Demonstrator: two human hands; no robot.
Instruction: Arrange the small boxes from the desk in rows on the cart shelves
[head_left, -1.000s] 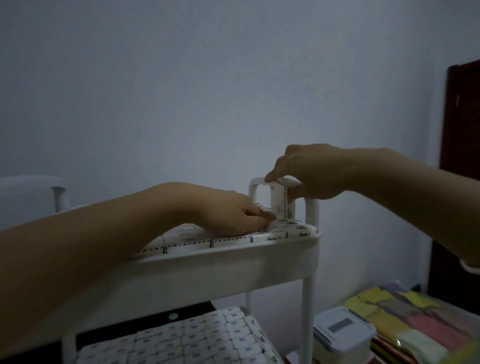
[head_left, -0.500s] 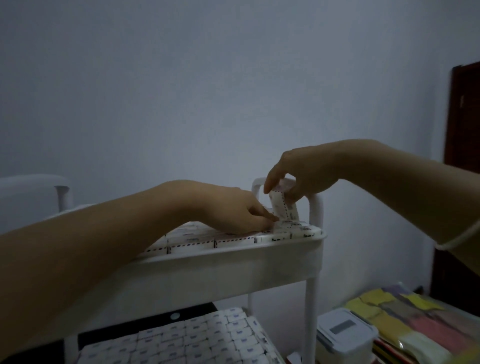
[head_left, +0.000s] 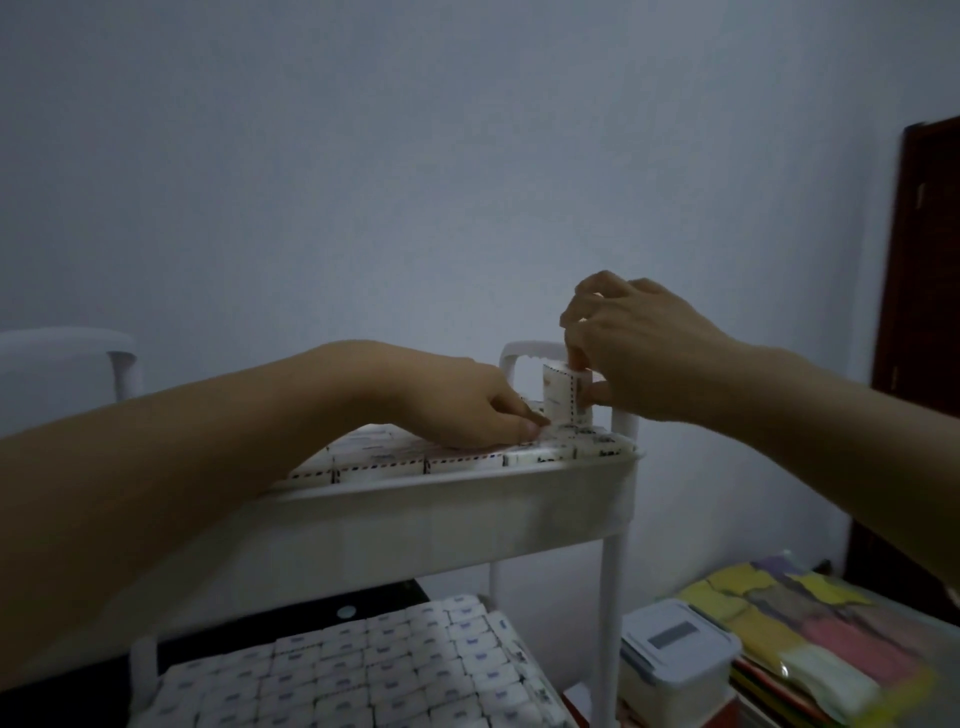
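Cart top shelf (head_left: 441, 512): packed almost to its rim with laid boxes (head_left: 457, 460) set flat in rows; the far right corner is being worked on.
Upright box (head_left: 561, 397): stood on end on the flat layer at the far right, just beside the cart handle (head_left: 524, 349). It is judged to be held on end so that it can be slid into a narrow remaining slot.
Right hand (head_left: 644, 353): brought in from the right. The fingers are curled over the box's top and the thumb is set against its right side, so the box is pinched from above.
Left hand (head_left: 457, 410): laid across the flat layer, fingers bent, tips touching the boxes at the foot of the upright one. The neighbours are probably being steadied; whether anything is pinched cannot be told.
Lower rows (head_left: 363, 670): the shelf below is covered edge to edge with boxes, judged finished.
Desk: not in view.
Near right floor: a lidded container (head_left: 675, 649) just beside the cart leg, with coloured packets (head_left: 810, 623) to its right.
Risk: the tight rows could be nudged askew as the last box is pressed in.
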